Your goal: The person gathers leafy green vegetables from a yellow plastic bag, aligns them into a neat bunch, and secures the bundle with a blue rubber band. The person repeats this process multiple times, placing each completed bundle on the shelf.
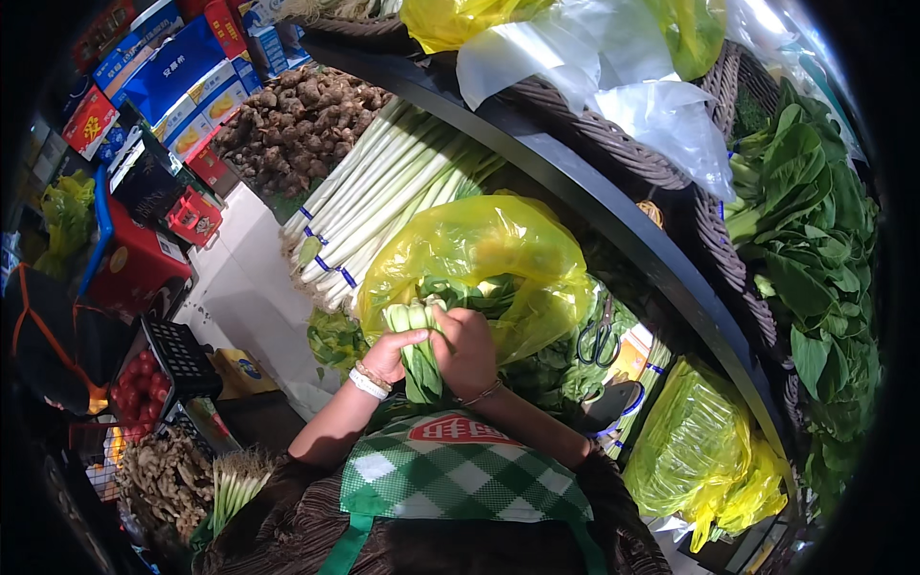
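Note:
Both my hands are closed around a bunch of leafy greens (420, 363), its pale stem ends pointing away from me and its leaves towards my apron. My left hand (388, 352) grips it from the left side, thumb laid across the stems. My right hand (463, 352) holds it from the right. Just beyond the hands, an open yellow plastic bag (467, 237) has more greens inside. To the right of the bag lie dark-handled scissors (599, 343) on leafy vegetables.
Leeks (388, 194) tied with blue bands lie beyond the bag, beside a heap of brown tubers (302, 122). A dark shelf edge (611, 208) curves along the right, below wicker baskets (632, 147). A filled yellow bag (690, 431) is at lower right, a crate of tomatoes (141, 388) at left.

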`<state>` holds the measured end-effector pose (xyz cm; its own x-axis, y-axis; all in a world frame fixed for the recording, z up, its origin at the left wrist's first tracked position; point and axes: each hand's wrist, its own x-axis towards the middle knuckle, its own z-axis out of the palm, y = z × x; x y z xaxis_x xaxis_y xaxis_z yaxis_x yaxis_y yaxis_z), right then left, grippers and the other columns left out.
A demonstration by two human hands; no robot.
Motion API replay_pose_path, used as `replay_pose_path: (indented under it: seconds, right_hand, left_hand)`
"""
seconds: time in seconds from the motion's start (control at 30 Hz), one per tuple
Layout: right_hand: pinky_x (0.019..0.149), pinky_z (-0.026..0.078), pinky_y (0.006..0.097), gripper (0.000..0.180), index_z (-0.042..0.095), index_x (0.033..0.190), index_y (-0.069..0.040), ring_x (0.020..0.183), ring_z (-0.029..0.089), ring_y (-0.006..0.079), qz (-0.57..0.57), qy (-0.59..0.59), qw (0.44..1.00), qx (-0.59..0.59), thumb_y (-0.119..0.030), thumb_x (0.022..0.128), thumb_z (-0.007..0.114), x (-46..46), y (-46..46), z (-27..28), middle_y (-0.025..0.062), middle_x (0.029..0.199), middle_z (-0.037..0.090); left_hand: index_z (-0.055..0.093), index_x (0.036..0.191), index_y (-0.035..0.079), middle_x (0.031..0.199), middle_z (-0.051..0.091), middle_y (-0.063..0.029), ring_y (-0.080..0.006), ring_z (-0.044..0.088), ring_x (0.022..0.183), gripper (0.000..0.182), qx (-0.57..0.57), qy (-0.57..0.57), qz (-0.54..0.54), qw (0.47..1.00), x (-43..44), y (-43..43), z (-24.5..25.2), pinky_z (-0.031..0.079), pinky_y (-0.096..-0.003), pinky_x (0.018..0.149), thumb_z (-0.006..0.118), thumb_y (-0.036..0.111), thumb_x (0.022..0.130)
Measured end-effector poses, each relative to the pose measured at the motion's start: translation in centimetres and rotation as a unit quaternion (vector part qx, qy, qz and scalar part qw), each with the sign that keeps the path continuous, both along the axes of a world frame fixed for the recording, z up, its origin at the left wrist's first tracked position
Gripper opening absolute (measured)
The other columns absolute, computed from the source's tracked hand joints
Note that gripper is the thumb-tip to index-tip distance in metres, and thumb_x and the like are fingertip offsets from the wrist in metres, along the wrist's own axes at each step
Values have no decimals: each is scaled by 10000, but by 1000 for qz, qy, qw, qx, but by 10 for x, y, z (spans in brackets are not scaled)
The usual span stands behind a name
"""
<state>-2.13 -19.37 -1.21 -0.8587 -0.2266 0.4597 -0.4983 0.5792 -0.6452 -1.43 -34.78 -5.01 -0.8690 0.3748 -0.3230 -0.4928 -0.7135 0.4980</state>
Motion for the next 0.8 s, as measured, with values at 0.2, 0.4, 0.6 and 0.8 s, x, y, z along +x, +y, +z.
replay_pose_path:
  seconds: [0.2,0.4,0.6,0.8]
  right_hand:
    - [768,437,392,376,615,1157,5,900,517,293,63,34,990,120,-118,802,639,-6,-4,0,118,995,561]
    - [844,435,409,307,602,1122,-5,941,528,322,137,10,990,36,-131,841,606,-13,1,-30,137,1045,577]
    - [817,488,446,222,641,1028,-63,958,599,341,-18,-244,904,350,-175,846,580,-106,72,-90,168,999,627]
    - [855,500,407,242,689,1029,-111,1010,643,277,-18,-261,801,538,-185,836,563,-137,104,-118,131,1088,668]
  left_hand:
    - [527,1212,24,1076,619,-79,-209,599,987,421,9,-87,49,995,11,0,-23,473,-357,905,629,89,808]
    - [540,1190,-4,1039,633,-108,-235,627,912,407,117,-84,73,987,8,-19,-48,515,-395,847,594,74,794]
    - [485,1276,-8,1127,603,-147,-235,583,832,560,42,13,48,998,2,-22,-38,478,-412,904,592,134,745]
    - [482,1276,-4,1162,606,-156,-246,571,879,573,100,33,9,994,0,-16,-22,469,-420,881,626,46,723]
